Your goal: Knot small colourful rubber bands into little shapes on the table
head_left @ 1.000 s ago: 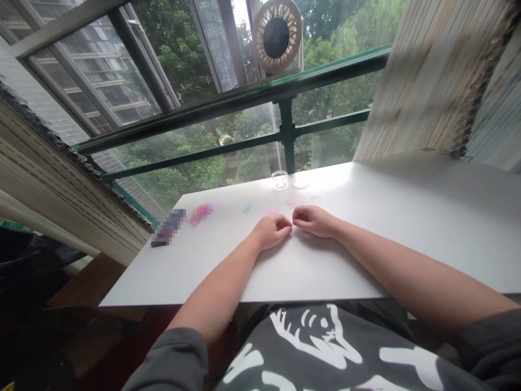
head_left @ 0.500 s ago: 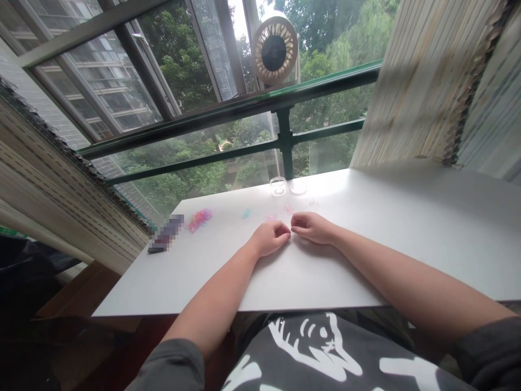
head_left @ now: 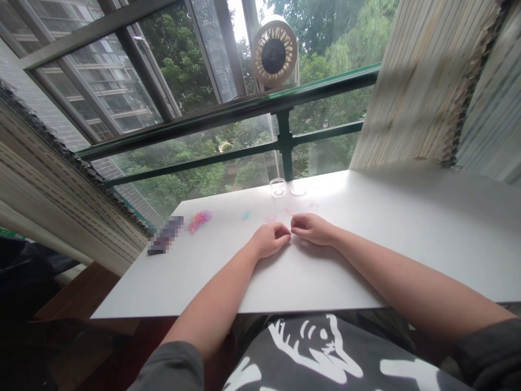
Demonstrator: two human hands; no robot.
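My left hand [head_left: 270, 239] and my right hand [head_left: 311, 228] rest on the white table with their fingertips almost meeting. Both are closed in a pinch. Whatever lies between the fingers, if anything, is too small to make out. Just beyond the hands are two small loose clusters of thin pink bits, one pink cluster [head_left: 271, 219] by the left knuckles and another pink cluster [head_left: 288, 211] behind the right fingers. A few clear bits [head_left: 313, 205] lie past my right hand. Farther left are a small teal cluster [head_left: 246, 215] and a larger pink, orange and purple pile [head_left: 199, 221].
At the table's [head_left: 195, 277] far edge stand a clear round tub [head_left: 278, 188] and a flat clear lid or dish [head_left: 298, 190]. A blurred-out dark oblong object [head_left: 166, 234] lies at the left edge. A round fan [head_left: 274, 55] sits above the green railing [head_left: 325, 89], between curtains.
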